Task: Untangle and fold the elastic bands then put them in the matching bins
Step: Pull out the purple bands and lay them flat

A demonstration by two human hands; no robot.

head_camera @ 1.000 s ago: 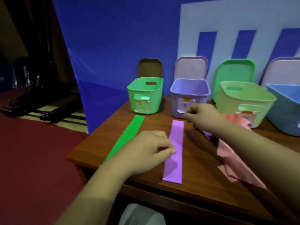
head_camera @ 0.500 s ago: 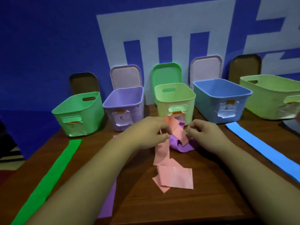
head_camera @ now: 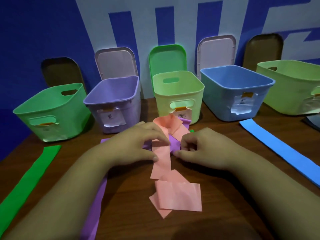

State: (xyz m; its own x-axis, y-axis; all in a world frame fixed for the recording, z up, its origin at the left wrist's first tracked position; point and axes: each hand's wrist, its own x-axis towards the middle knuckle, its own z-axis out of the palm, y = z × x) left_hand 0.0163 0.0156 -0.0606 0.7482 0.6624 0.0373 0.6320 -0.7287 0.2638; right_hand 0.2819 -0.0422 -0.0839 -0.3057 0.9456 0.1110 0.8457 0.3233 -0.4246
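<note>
Tangle is the trouble here. The pink band (head_camera: pixel 161 160) and the purple band (head_camera: pixel 174 144) are wound through each other on the tabletop (head_camera: pixel 242 208), just in front of the yellow-green bin (head_camera: pixel 178 101). The left grip (head_camera: pixel 136 144) is clamped on the pink band, thumb under and fingers over, right at the knot. The right grip (head_camera: pixel 204 148) is curled tight onto the bunched purple band beside it.

From where I stand, the likely slip is pulling the two hands straight apart. Elastic stretches before it yields, so a hard tug would probably cinch the crossing tighter instead of opening it. If one end lets go, it could snap back onto the fingers.

The pink band's free end lies crumpled nearer the person, and the purple band's long tail runs off under the left forearm. That arm may pin the tail and fight the pull.

A sweep of either elbow could also drag the green band (head_camera: pixel 29 179) or the blue band (head_camera: pixel 277 149) out of their flat lay.

Sorting carries its own risk. I see a green bin (head_camera: pixel 48 108), a purple bin (head_camera: pixel 112 101) and a blue bin (head_camera: pixel 237 89), but no plainly pink one, and the labels are too small to read.
</note>
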